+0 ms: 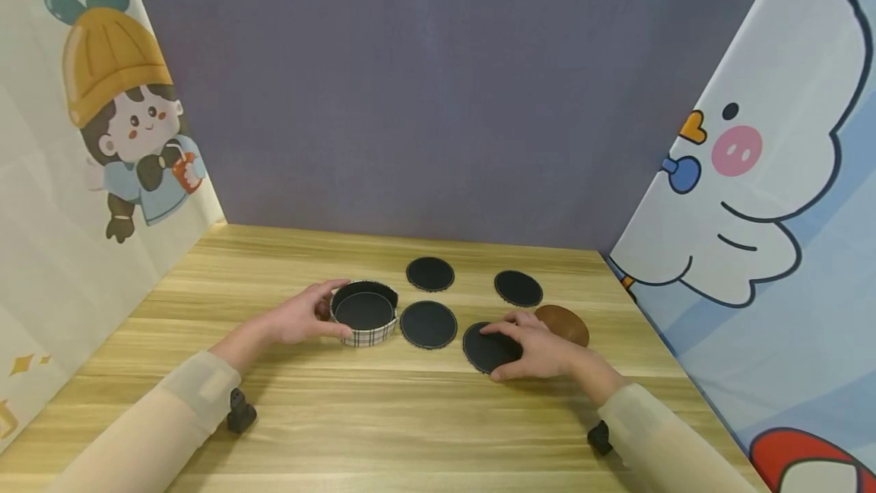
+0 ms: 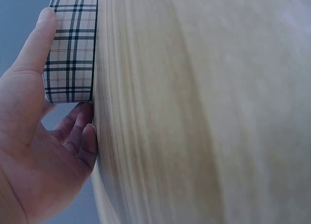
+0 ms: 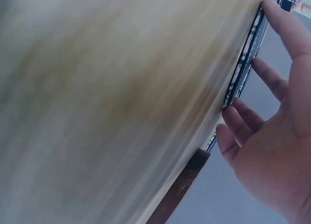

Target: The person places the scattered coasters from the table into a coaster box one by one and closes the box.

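Observation:
In the head view my left hand (image 1: 304, 316) grips the left side of a round coaster holder (image 1: 369, 336), black inside with a plaid outer wall and a notch at its right. The left wrist view shows the thumb lying along that plaid wall (image 2: 73, 54). My right hand (image 1: 541, 348) spans a black round coaster (image 1: 487, 350) flat on the table, thumb at the near edge and fingertips at the far part. From the right wrist, its patterned edge (image 3: 243, 59) shows between thumb and fingers. Beside the holder lies another black coaster (image 1: 428, 325).
Two more black coasters, one at the back middle (image 1: 430, 274) and one at the back right (image 1: 518, 288), lie flat. A brown round disc (image 1: 563, 324) is partly behind my right hand. Grey partition (image 1: 424, 97) and printed side panels bound the wooden table (image 1: 383, 432).

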A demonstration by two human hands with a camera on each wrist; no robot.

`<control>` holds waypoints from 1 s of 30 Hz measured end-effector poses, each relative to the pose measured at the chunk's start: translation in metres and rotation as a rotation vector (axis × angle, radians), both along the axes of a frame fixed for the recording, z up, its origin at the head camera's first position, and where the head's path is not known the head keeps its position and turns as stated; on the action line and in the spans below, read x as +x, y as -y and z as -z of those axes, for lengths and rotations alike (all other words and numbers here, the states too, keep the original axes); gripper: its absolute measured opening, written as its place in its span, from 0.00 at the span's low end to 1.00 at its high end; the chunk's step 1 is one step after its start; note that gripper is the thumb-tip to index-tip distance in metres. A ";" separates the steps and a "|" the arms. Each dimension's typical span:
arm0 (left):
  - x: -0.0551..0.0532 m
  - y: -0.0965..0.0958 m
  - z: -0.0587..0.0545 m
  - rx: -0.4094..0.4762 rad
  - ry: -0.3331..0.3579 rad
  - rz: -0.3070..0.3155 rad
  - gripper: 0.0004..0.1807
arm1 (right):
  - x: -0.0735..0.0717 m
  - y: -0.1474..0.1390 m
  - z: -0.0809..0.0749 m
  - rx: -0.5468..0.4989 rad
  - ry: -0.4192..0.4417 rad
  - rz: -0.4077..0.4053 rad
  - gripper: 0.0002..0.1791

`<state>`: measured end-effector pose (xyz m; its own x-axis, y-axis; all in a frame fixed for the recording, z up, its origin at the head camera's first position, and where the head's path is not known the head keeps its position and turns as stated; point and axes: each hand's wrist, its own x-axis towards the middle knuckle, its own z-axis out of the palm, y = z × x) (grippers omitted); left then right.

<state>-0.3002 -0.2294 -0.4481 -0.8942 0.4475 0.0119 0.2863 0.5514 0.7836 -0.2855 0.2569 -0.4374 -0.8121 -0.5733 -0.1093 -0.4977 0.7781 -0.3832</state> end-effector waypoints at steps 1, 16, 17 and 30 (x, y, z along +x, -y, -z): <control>0.000 0.000 0.000 0.004 -0.002 0.003 0.61 | 0.000 0.000 0.001 0.001 -0.001 -0.003 0.45; -0.001 0.000 0.001 0.024 -0.004 0.020 0.60 | -0.003 -0.002 0.004 -0.013 -0.009 -0.036 0.45; -0.001 0.000 0.001 0.024 -0.004 0.021 0.60 | -0.003 -0.002 0.003 -0.014 -0.007 -0.035 0.45; 0.000 0.000 0.000 0.021 0.001 0.022 0.60 | -0.004 -0.001 0.003 -0.039 0.001 -0.030 0.45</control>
<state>-0.3001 -0.2292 -0.4483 -0.8844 0.4663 0.0207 0.2974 0.5289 0.7949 -0.2899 0.2580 -0.4405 -0.7946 -0.6008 -0.0872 -0.5198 0.7475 -0.4137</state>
